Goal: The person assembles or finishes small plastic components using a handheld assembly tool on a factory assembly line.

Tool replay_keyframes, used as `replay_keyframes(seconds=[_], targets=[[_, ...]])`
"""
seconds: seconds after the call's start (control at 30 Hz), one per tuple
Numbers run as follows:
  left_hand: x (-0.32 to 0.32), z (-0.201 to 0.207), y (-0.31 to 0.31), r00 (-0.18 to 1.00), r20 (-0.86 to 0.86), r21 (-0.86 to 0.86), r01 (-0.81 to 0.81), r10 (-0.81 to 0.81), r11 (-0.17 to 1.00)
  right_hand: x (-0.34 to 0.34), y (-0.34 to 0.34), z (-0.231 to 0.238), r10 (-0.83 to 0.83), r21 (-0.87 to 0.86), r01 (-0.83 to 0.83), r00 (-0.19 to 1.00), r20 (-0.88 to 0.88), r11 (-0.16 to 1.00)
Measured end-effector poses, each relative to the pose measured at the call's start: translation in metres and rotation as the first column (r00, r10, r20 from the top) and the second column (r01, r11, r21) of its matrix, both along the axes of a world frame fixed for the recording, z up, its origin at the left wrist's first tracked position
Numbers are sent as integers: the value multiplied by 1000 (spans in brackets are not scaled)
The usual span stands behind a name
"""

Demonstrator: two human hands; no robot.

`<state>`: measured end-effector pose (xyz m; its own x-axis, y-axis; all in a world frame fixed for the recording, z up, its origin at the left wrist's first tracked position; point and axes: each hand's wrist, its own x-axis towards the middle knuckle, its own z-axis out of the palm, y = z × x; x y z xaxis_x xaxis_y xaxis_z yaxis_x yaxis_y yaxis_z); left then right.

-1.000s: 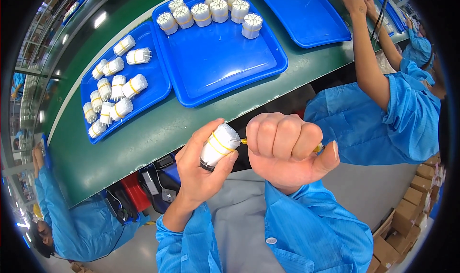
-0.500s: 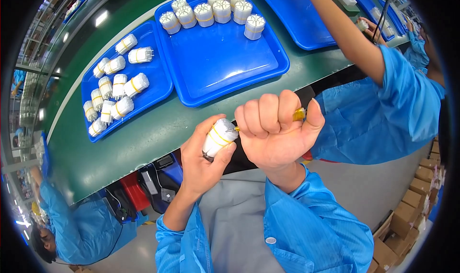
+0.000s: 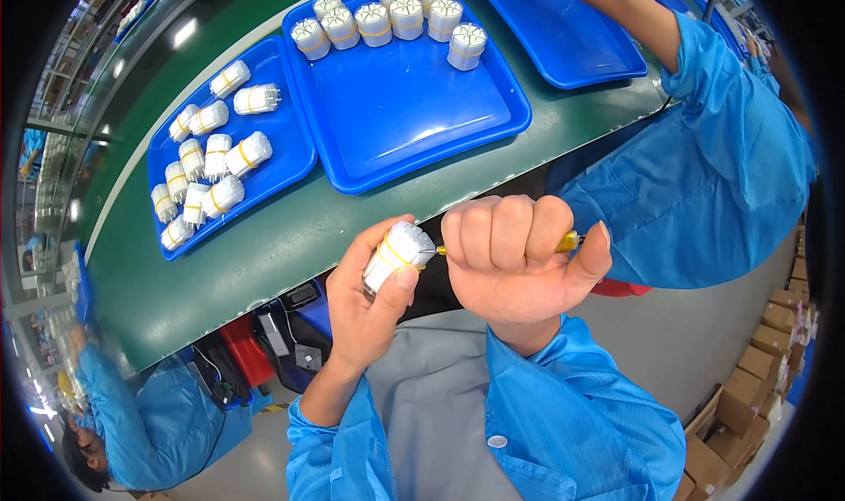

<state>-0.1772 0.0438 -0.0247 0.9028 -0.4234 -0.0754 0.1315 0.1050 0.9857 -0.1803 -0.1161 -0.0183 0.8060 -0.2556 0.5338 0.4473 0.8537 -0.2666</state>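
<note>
Between the thumb and fingers of my left hand (image 3: 363,300) is a white cylindrical part (image 3: 398,253) with a yellow band round it, tilted. My right hand (image 3: 521,256) is closed in a fist round a screwdriver-like tool (image 3: 568,241) with a yellow handle. The tool's thin metal tip points left and meets the end of the white part; how far it goes in, I cannot tell. Most of the handle is hidden by my fingers. Both hands are above the front edge of the green table.
A blue tray (image 3: 273,180) at left holds several banded white parts lying down. Beside it, a larger blue tray (image 3: 414,162) has several standing upright at its far end. Another blue tray (image 3: 576,74) lies near a co-worker's arm (image 3: 629,8) at right. A second co-worker (image 3: 167,413) sits at lower left.
My right hand has shifted slightly right and down with the tool. The white part has turned a little in my left hand. The co-worker's arm at right has moved up and away.
</note>
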Motion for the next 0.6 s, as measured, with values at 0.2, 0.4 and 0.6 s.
replay_keyframes(seconds=[0.2, 0.4, 0.6], targets=[[-2, 1, -1, 999, 22, 32, 31, -32, 999, -3, 1, 2, -63, -56, 66, 997, 46, 996], [0, -1, -2, 994, 107, 119, -14, 1, 993, 11, -1, -1, 130, 8, -130, 990, -46, 992], [3, -10, -4, 995, -85, -136, 31, -43, 990, 17, -1, 2, 176, 168, -152, 975, -139, 974]])
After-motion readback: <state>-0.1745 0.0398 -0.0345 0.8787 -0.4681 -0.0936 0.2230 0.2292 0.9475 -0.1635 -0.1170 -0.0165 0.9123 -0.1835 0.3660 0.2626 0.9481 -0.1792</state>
